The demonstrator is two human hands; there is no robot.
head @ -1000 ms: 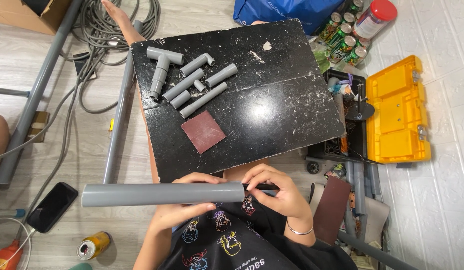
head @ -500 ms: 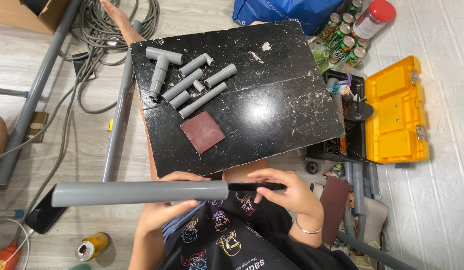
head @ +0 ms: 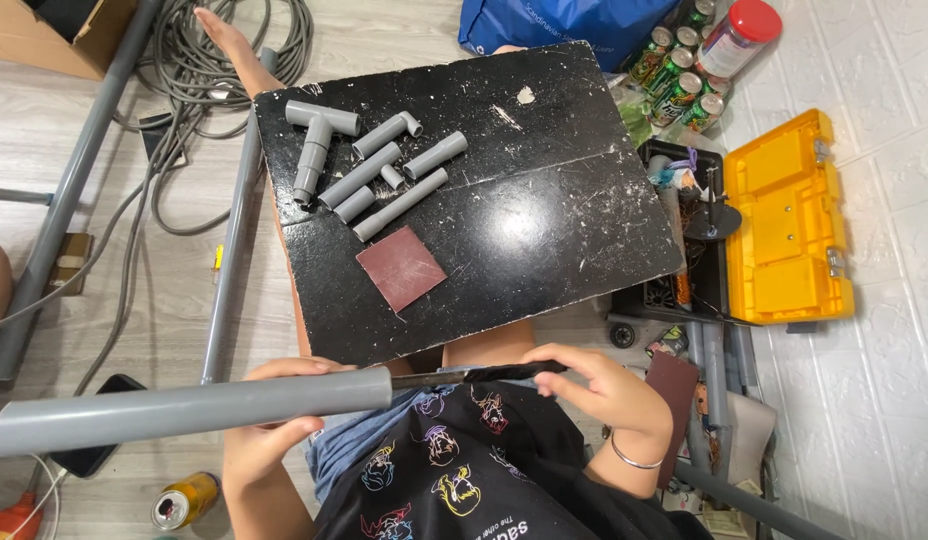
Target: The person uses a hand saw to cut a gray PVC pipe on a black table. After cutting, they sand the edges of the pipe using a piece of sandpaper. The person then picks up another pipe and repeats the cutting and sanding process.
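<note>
Left hand (head: 269,440): gripping a long grey pipe (head: 184,410), held level over the lap.
Right hand (head: 604,385): closed on a dark blade-like tool (head: 464,375), its tip entering the pipe's mouth.
Desk (head: 544,200): carrying cut pipe pieces (head: 384,175) and sandpaper (head: 401,267), lying untouched.

pipe (head: 189,410) held across lap by left hand (head: 269,445) | blade (head: 464,375) set into its right end by right hand (head: 609,395) | board (head: 544,230) ahead | fittings (head: 369,165) on board's far left, sandpaper square (head: 401,267) nearer | toolbox (head: 784,225) right of board
</note>
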